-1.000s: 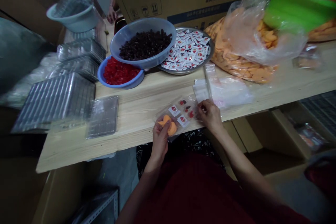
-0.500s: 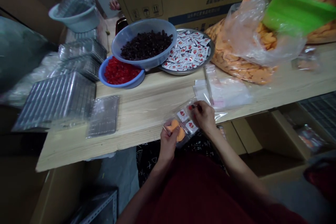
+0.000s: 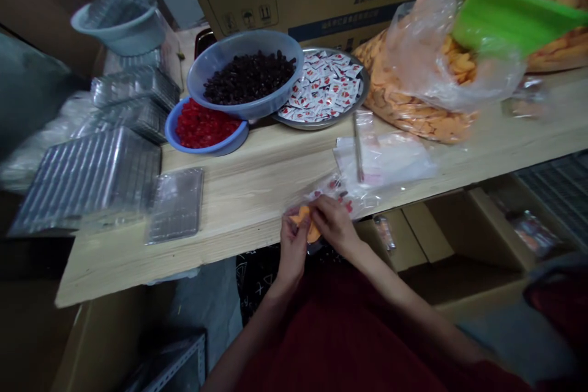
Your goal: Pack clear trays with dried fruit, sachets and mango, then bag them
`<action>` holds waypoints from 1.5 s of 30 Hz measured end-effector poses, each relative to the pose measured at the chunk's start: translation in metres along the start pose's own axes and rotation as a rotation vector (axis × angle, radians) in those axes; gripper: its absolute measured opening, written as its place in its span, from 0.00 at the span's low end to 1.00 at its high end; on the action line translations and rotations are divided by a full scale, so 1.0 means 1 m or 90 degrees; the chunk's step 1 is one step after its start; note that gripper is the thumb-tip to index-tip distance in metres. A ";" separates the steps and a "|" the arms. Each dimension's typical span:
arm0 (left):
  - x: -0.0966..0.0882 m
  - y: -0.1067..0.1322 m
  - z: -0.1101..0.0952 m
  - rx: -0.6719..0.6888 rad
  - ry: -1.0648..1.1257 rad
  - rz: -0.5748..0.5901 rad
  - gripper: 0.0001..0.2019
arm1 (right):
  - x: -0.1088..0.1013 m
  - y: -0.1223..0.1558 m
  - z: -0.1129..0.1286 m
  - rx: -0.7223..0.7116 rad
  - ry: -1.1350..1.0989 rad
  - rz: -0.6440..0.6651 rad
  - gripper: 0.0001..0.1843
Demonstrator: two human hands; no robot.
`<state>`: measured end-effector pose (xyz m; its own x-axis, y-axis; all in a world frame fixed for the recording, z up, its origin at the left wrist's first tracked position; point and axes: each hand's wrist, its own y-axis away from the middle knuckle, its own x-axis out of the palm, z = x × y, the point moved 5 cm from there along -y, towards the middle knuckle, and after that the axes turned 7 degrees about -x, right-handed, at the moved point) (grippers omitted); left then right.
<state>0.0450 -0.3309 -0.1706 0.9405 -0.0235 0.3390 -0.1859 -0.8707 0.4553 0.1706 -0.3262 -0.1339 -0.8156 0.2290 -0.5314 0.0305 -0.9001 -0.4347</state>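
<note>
My left hand (image 3: 294,239) grips the near end of a clear plastic tray (image 3: 316,187) at the table's front edge, thumb over the orange heart-like pieces (image 3: 303,214) in it. Close beside it, my right hand (image 3: 333,223) is bent over the tray, fingers drawn together at the orange pieces. What its fingertips pinch is hidden. Past the right knuckles, red and dark bits (image 3: 344,199) show through the plastic. The white packets in the tray's middle are covered by my right hand. Flat clear bags (image 3: 390,162) lie just beyond the tray.
At the back stand a bowl of dark pieces (image 3: 294,67), a blue bowl of red pieces (image 3: 229,146) and a metal dish of white packets (image 3: 365,89). Stacked plastic trays (image 3: 92,171) fill the left. On the right are a bag of orange pieces (image 3: 413,116) and a green scoop (image 3: 509,18).
My right hand has moved from the tray's far end back toward my left hand and the orange pieces, covering the white packets. My left hand keeps its hold. The view has shifted slightly.
</note>
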 end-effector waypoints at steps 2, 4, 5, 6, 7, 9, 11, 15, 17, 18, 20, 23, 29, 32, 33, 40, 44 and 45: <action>0.001 0.002 -0.002 0.026 -0.046 -0.043 0.23 | 0.012 0.002 0.013 -0.012 -0.036 0.025 0.09; -0.003 0.004 -0.006 0.054 -0.070 -0.088 0.26 | 0.017 0.002 0.020 -0.001 -0.068 0.012 0.10; -0.007 0.004 -0.009 0.063 -0.065 -0.099 0.27 | 0.018 0.002 0.021 0.008 -0.083 -0.003 0.10; -0.010 0.004 -0.011 0.061 -0.050 -0.095 0.28 | 0.018 0.002 0.021 0.022 -0.099 -0.019 0.10; -0.014 0.002 -0.011 0.039 -0.026 -0.070 0.29 | 0.018 0.003 0.020 0.041 -0.116 -0.032 0.09; -0.019 0.000 -0.009 -0.047 0.028 0.016 0.32 | 0.018 0.005 0.015 0.080 -0.157 -0.042 0.10; -0.025 -0.001 -0.007 -0.124 0.057 0.082 0.38 | 0.020 0.008 0.013 0.108 -0.191 -0.043 0.11; -0.036 -0.002 -0.007 -0.121 0.042 0.078 0.42 | 0.029 0.012 0.028 0.089 -0.245 0.008 0.14; -0.042 -0.004 -0.011 -0.064 -0.004 0.046 0.35 | 0.037 0.013 0.041 0.033 -0.279 0.062 0.17; -0.044 -0.004 -0.014 -0.026 -0.044 0.029 0.31 | 0.041 0.013 0.046 0.015 -0.292 0.082 0.18; -0.049 -0.006 -0.023 0.059 -0.156 -0.001 0.24 | 0.048 0.015 0.050 0.014 -0.305 0.104 0.18; -0.055 -0.005 -0.037 0.166 -0.315 -0.039 0.13 | 0.055 0.017 0.049 0.036 -0.306 0.114 0.15; -0.058 -0.007 -0.050 0.113 -0.291 -0.002 0.09 | 0.034 0.015 0.063 -0.084 -0.160 0.177 0.24; -0.060 -0.011 -0.055 0.071 -0.256 -0.010 0.14 | 0.020 0.026 0.067 -0.147 0.008 0.280 0.52; -0.060 -0.012 -0.057 0.050 -0.247 -0.013 0.15 | 0.017 0.031 0.065 -0.156 0.057 0.294 0.53; -0.036 0.007 -0.093 -0.029 -0.278 0.113 0.15 | -0.023 0.023 0.073 -0.263 0.017 0.094 0.29; -0.026 0.028 -0.123 -0.002 -0.323 0.254 0.18 | -0.094 0.014 0.085 -0.114 -0.033 0.023 0.23; -0.027 0.028 -0.128 0.016 -0.319 0.259 0.20 | -0.118 0.018 0.085 -0.049 -0.003 -0.008 0.21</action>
<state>-0.0223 -0.2917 -0.0621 0.8159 -0.5758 0.0517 -0.5549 -0.7548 0.3498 0.2177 -0.4012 -0.0172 -0.8193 0.2381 -0.5216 0.0644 -0.8657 -0.4964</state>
